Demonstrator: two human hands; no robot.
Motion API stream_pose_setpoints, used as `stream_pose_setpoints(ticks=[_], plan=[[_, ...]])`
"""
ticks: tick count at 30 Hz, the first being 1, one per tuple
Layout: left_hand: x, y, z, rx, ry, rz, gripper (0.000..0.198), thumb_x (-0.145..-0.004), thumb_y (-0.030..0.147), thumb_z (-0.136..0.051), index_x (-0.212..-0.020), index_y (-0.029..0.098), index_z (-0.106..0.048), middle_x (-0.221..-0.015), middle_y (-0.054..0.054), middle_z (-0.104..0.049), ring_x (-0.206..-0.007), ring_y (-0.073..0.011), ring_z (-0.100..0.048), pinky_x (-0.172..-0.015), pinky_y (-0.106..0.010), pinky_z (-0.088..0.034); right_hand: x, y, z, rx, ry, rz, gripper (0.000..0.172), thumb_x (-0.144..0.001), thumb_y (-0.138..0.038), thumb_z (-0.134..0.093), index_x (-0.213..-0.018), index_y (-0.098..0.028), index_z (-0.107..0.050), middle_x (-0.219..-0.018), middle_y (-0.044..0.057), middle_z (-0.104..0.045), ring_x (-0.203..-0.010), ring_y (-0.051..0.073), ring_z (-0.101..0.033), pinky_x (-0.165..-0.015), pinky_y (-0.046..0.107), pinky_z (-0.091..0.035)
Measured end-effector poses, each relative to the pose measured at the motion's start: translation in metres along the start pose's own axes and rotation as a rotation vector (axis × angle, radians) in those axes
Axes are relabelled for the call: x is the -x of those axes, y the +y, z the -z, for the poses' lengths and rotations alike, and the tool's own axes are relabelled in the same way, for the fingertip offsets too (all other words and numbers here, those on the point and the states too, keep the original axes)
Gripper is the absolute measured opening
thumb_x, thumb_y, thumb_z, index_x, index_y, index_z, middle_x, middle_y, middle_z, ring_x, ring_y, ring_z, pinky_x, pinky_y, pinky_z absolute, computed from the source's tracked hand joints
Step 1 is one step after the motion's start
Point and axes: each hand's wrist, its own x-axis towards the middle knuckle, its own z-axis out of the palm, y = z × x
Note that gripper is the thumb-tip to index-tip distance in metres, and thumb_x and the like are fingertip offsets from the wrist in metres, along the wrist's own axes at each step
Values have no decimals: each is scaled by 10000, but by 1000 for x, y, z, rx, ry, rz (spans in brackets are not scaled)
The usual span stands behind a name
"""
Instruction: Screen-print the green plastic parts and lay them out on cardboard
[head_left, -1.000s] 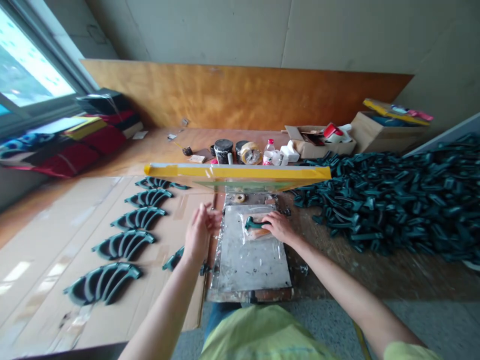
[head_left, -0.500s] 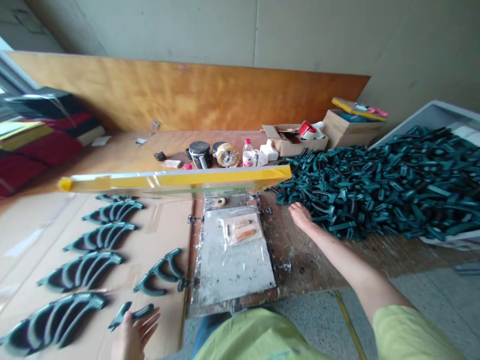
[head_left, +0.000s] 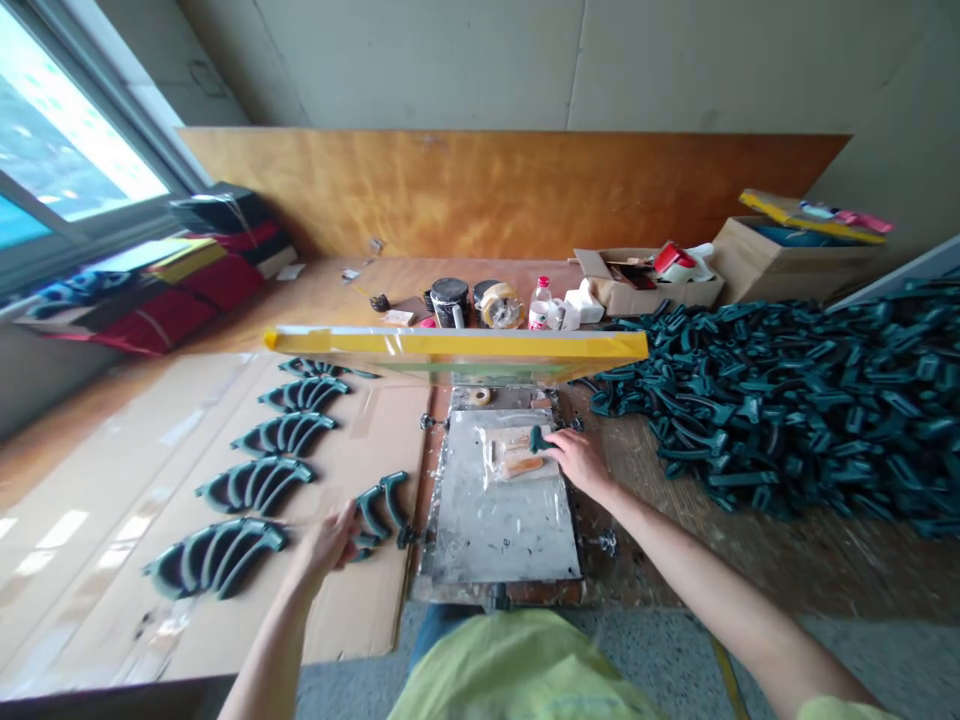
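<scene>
My right hand [head_left: 576, 458] grips a dark green curved plastic part [head_left: 538, 438] at the right edge of the taped jig [head_left: 510, 455] on the grey printing plate [head_left: 498, 520]. My left hand [head_left: 330, 540] is at the near end of a small row of green parts [head_left: 381, 505] on the cardboard sheet [head_left: 112, 560], its fingers curled against them; whether it grips one is hidden. A yellow-taped screen frame [head_left: 450, 345] is hinged up above the plate.
Several fans of green parts [head_left: 259, 483] lie in a column on the cardboard. A large heap of green parts [head_left: 795, 400] fills the right side. Ink cans [head_left: 448, 300], a tape roll [head_left: 501, 306], a bottle [head_left: 538, 303] and cardboard boxes [head_left: 645, 280] stand at the back.
My right hand came back from the heap to the jig with a green part. My left hand moved from the near cardboard edge up to the small row of parts.
</scene>
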Motion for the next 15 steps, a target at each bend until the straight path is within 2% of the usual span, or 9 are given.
stream_pose_setpoints(ticks=[2,5,7,8,9,11,13,15], plan=[[3,60,-1,161,-18,-140,590,-695,751,-519,-717,166,-588,-450,-18,-571,-365,-146,-498,-379,-241,-398,-11,-35,-13,-29,-28,111,126,-886,-186,-594,-987,-205,-668,-983,37,-671,-944,174,-580,-855,286,-435],[19,152,-8,457,-9,-431,563,-757,686,-538,-929,155,-614,-549,2,-604,-414,-108,-509,-430,-207,-413,-22,-67,-23,70,-98,147,111,-903,-211,-567,-882,-199,-675,-889,38,-648,-923,189,-549,-806,295,-426],[31,197,-12,635,-23,-580,454,-824,623,-505,-927,186,-577,-549,11,-602,-414,-99,-494,-427,-195,-396,-24,-78,-26,159,-131,128,146,-919,-243,-538,-885,-199,-673,-884,48,-647,-931,208,-541,-795,321,-419],[36,212,-13,707,-38,-629,400,-853,593,-483,-895,202,-554,-541,14,-598,-410,-100,-485,-423,-197,-391,-23,-81,-27,197,-139,119,155,-925,-249,-525,-929,-200,-673,-903,54,-652,-947,219,-538,-805,339,-415],[40,221,-14,760,-53,-662,357,-875,564,-464,-860,214,-532,-532,16,-595,-407,-102,-476,-420,-201,-388,-21,-83,-26,228,-142,115,173,-928,-246,-513,-993,-202,-667,-930,60,-657,-968,230,-535,-822,358,-412],[48,226,-14,798,-73,-679,323,-893,527,-453,-800,222,-507,-522,14,-590,-411,-106,-471,-421,-210,-390,-15,-83,-23,268,-128,114,258,-932,-219,-484,-1147,-206,-626,-1013,75,-663,-1032,249,-523,-886,402,-400],[55,215,-11,768,-77,-655,320,-876,516,-488,-801,210,-543,-544,4,-604,-436,-112,-498,-433,-218,-406,-9,-73,-15,267,-74,93,354,-932,-198,-454,-1270,-210,-559,-1144,93,-643,-1127,264,-495,-968,445,-371],[64,193,-7,706,-73,-606,386,-849,545,-509,-892,176,-616,-643,-29,-659,-519,-141,-580,-485,-245,-462,-7,-54,0,231,-4,25,401,-934,-202,-423,-1322,-220,-522,-1233,103,-609,-1180,273,-479,-1006,463,-367]])
